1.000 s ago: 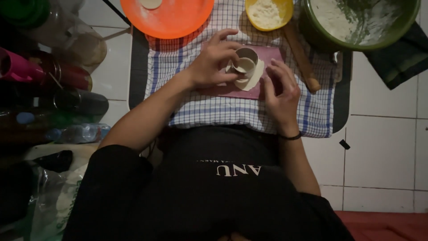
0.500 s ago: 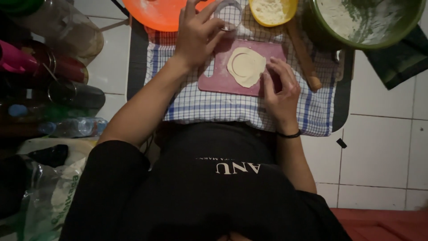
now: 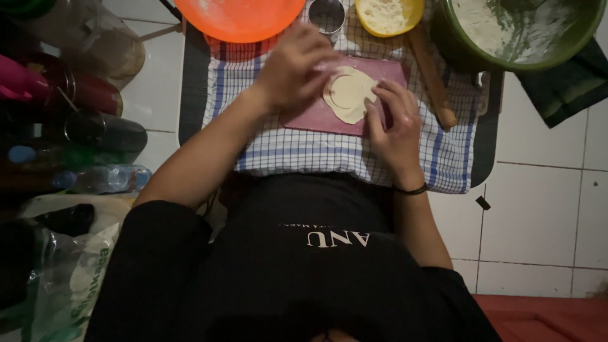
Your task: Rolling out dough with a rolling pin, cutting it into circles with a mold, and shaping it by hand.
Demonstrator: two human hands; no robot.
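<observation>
Since half a second ago, left hand (image 3: pixel 294 69) returned from the round cutter (image 3: pixel 327 14), fingers curled on the dough disc (image 3: pixel 349 94) mid-frame; right hand (image 3: pixel 392 123) pins its edge. Peel trimmings gently.

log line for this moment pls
left hand: on dough edge | right hand: fingers on dough sheet, round cut marked | base: pink board on checked cloth | cutter ring: set aside

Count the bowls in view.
3: an orange bowl top left, a yellow bowl of flour top centre, a green bowl top right. Others may be hidden off-frame.
</observation>
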